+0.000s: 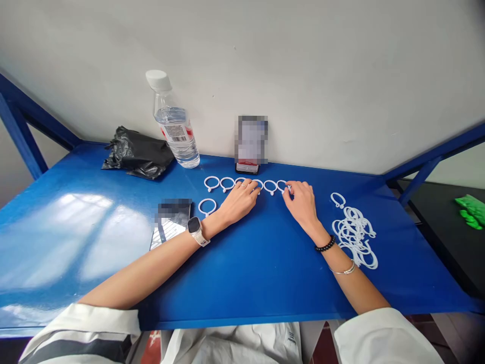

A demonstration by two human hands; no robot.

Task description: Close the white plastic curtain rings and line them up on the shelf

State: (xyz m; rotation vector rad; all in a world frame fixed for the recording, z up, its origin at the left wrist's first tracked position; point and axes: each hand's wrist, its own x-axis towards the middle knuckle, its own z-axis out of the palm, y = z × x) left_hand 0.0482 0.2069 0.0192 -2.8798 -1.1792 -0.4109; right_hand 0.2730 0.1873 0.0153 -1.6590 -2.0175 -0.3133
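Note:
White plastic curtain rings, each with a small eyelet, lie in a row on the blue table (242, 273). The leftmost ring (211, 183) and another ring (270, 187) in the row show fully. My left hand (239, 202) lies over the middle of the row with bent, slightly parted fingers, partly covering two rings. At the row's right end, my right hand (301, 203) pinches the last ring (281, 185) between thumb and forefinger. Below the row, one separate ring (207, 207) sits by my left wrist. Right of my right hand is a tangled pile of rings (354, 232), with one ring (338, 200) just above it.
A phone (248, 144) leans against the wall behind the row. Further left stand a water bottle (176, 131) and a black plastic bag (138, 151). A dark, shiny flat object (172, 222) lies beside my left wrist. Blue frame bars (435, 151) flank the table.

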